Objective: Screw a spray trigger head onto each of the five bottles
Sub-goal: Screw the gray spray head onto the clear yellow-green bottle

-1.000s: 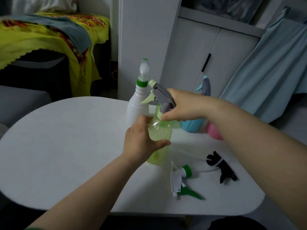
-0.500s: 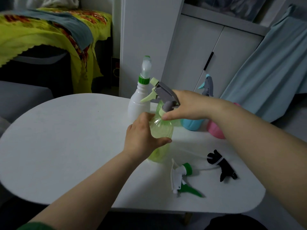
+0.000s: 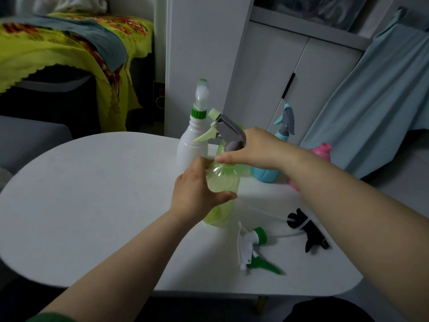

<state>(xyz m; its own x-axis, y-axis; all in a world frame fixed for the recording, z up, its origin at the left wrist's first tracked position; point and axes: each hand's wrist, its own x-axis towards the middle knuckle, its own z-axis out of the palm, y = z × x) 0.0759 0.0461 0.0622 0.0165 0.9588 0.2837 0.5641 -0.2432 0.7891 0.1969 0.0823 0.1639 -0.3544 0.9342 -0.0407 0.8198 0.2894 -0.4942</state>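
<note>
A translucent light-green bottle (image 3: 224, 182) stands on the white table (image 3: 92, 194). My left hand (image 3: 197, 191) is wrapped around its body. My right hand (image 3: 253, 147) grips the collar of a grey and pale-green trigger head (image 3: 226, 129) seated on the bottle's neck, nozzle pointing left. Behind stands a white bottle (image 3: 192, 142) with a green collar and clear cap. A blue bottle (image 3: 267, 174) carries a grey-blue trigger head (image 3: 286, 119). A pink bottle (image 3: 321, 151) is partly hidden behind my right forearm. Loose on the table lie a white-green trigger head (image 3: 251, 248) and a black trigger head (image 3: 306, 230).
The table's rounded front edge (image 3: 255, 292) runs close below the loose heads. A white cabinet (image 3: 290, 73) and a hanging blue cloth (image 3: 371, 108) stand behind the table. At back left is a yellow patterned cover (image 3: 58, 49).
My right hand has shifted slightly around the trigger head's collar and the nozzle has stayed pointing left. My left hand keeps its hold on the green bottle.
</note>
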